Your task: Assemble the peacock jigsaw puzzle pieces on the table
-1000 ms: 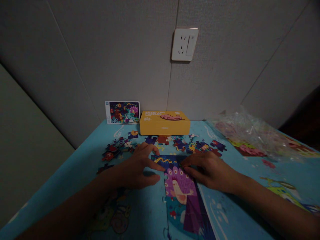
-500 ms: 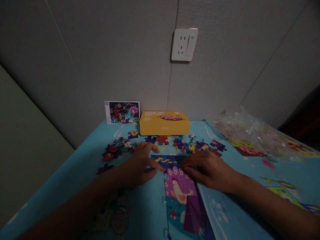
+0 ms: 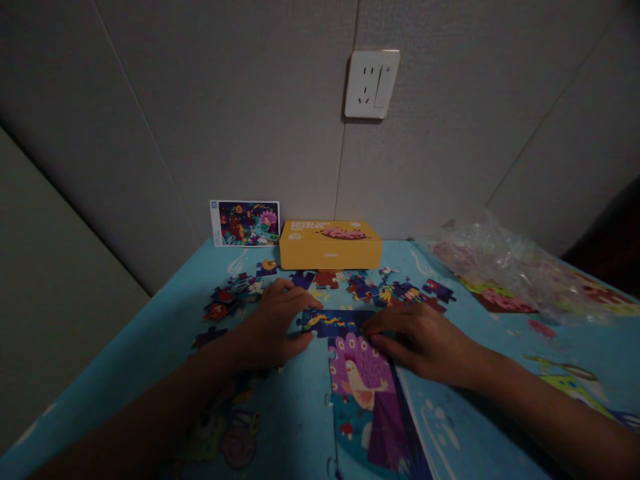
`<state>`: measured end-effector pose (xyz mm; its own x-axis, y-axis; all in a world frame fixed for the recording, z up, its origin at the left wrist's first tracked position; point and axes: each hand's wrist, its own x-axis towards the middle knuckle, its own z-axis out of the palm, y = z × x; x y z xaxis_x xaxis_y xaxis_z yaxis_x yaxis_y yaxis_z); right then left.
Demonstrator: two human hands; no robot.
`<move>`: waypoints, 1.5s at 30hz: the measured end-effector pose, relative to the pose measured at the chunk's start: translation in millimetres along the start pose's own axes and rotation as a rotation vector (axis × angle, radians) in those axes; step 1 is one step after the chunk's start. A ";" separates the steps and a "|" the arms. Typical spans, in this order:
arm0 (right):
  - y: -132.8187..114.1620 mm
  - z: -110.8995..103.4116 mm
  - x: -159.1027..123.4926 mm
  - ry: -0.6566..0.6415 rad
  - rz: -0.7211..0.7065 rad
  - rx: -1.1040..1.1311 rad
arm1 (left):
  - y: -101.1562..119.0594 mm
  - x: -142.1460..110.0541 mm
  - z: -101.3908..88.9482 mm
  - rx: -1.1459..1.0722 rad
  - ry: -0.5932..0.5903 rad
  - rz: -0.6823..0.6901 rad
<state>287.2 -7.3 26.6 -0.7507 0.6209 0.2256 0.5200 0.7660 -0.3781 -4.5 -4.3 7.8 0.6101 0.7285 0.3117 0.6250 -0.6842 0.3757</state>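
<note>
A partly joined jigsaw (image 3: 363, 387) with a purple bird picture lies on the blue table (image 3: 150, 347) in front of me. My left hand (image 3: 273, 327) rests at its upper left corner, thumb and fingers pinched on a dark blue puzzle piece (image 3: 325, 322) at the top edge. My right hand (image 3: 420, 340) lies flat on the upper right part of the jigsaw, fingers stretched toward the same piece. Loose puzzle pieces (image 3: 395, 292) and more loose pieces (image 3: 233, 297) are scattered just beyond both hands.
A yellow box (image 3: 330, 245) stands against the wall, with a reference picture card (image 3: 245, 224) leaning to its left. A crumpled clear plastic bag (image 3: 505, 267) lies at the right. A wall socket (image 3: 371, 84) is above. The room is dim.
My left hand has slid slightly left and back, and the dark blue piece at the jigsaw's top edge now shows more. My right hand has hardly moved.
</note>
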 end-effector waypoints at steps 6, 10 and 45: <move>0.0 1.4 1.2 -0.005 -0.018 0.002 | 0.7 0.7 2.1 0.042 0.016 0.003; 0.2 1.6 1.5 0.012 -0.041 0.002 | 3.0 1.4 -1.0 0.038 -0.017 0.007; -2.9 -6.9 0.0 -0.038 -0.052 -0.010 | 1.7 2.5 -10.8 0.051 -0.192 0.092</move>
<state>288.5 -8.3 33.8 -0.7917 0.5734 0.2108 0.4836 0.7991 -0.3572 -7.2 -3.2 18.6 0.7445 0.6459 0.1688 0.5831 -0.7523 0.3067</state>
